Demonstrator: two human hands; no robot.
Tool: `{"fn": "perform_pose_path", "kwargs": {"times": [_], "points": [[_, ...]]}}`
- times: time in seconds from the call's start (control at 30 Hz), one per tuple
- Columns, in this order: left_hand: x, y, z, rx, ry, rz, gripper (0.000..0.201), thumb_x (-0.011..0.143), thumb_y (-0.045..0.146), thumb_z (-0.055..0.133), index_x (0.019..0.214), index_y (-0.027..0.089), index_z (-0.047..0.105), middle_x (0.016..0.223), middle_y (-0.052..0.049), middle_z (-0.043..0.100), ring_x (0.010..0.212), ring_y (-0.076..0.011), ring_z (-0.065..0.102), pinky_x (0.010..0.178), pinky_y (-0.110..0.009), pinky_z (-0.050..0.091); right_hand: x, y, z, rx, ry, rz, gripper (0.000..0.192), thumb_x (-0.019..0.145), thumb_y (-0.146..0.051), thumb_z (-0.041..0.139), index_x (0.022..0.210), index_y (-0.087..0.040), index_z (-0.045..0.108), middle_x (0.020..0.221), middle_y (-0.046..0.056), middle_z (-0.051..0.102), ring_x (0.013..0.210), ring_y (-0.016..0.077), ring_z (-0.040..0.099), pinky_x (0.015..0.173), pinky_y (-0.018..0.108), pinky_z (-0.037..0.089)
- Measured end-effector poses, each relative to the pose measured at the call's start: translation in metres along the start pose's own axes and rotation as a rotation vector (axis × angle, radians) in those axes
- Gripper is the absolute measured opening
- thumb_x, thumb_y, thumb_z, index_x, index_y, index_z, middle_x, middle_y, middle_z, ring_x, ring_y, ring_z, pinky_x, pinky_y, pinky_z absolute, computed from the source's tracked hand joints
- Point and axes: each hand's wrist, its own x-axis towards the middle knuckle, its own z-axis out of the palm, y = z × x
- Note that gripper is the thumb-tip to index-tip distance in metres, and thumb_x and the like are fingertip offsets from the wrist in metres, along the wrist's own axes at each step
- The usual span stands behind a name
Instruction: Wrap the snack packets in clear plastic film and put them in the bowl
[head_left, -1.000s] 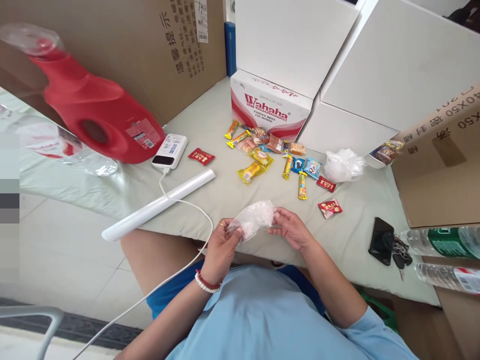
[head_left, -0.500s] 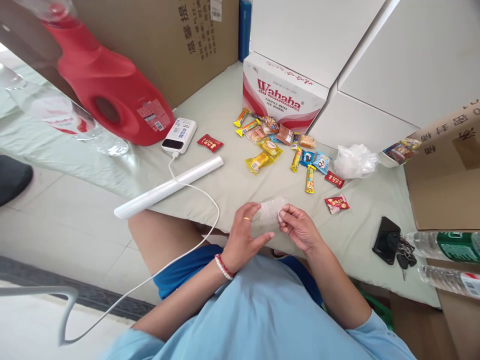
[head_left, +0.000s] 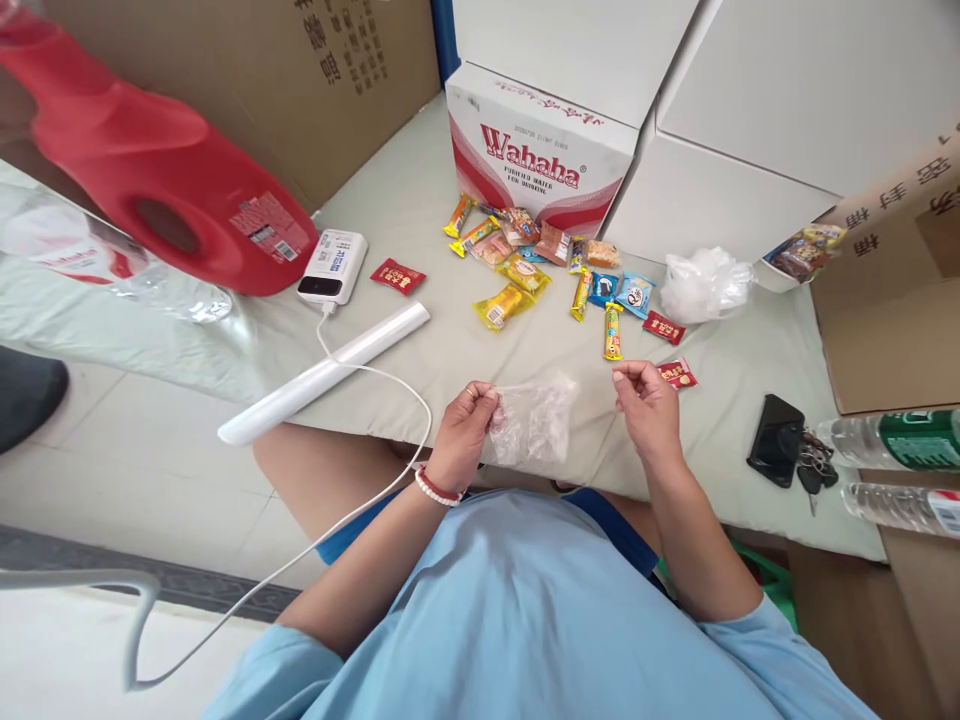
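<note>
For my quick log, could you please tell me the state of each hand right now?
Left hand: closed, holding the clear bag.
Right hand: closed in a pinch; whether it holds anything cannot be told.

A thin, see-through plastic bag [head_left: 534,425] hangs from the left hand [head_left: 466,425], its upper left corner pinched between thumb and fingers. It is colourless, with whitish creases all over, and is spread out fairly flat, crumpled rather than smooth. Its body stretches from the left hand's fingertips toward the right hand [head_left: 651,412], filling much of the space between the two. The whiter, visible far edge ends short of the right hand's pinched fingertips.
</note>
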Motion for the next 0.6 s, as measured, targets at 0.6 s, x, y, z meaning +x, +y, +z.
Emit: {"fn": "perform_pose_path", "kwargs": {"times": [0.6], "points": [[-0.006,0.010,-0.017,-0.161,0.025,-0.014,0.053,0.077,0.060,0.081,0.067,0.021,0.048,0.058,0.007,0.040,0.056,-0.0089,0.041,0.055,-0.024,0.039,0.011,0.016,0.025,0.181,-0.386,0.097,0.030,0.080,-0.050,0.078,0.086,-0.022,0.069,0.071,-0.003,0.058,0.058,0.0111,0.044,0.056,0.025,0.036]]}}
